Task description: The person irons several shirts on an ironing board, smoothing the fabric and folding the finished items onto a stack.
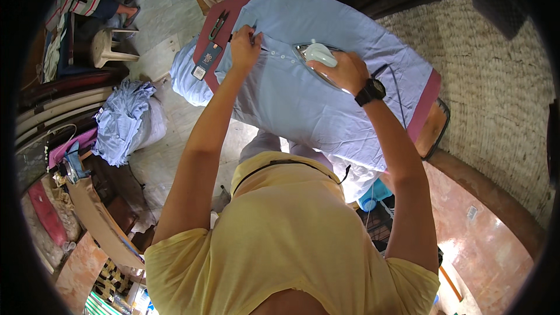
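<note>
A light blue shirt (332, 14) lies spread over a maroon-covered ironing board (424, 105), its row of pale buttons running across the middle. My right hand (345, 72) is wrapped round the handle of a white and silver iron (321, 53), which rests on the cloth beside the buttons. At the shirt's collar end, my left hand (245, 51) has its fingers bent and pinching the cloth near the front opening. Left of that hand lie a dark hang tag (208, 58) and a pair of thread snips (218, 25) on the maroon cover.
A dark cord (398, 96) trails over the shirt behind the iron. To the left, crumpled blue shirts (123, 119) are heaped beside a plastic stool (111, 46). Another person's legs (127, 9) show at the upper left. A woven mat (484, 81) covers the right side.
</note>
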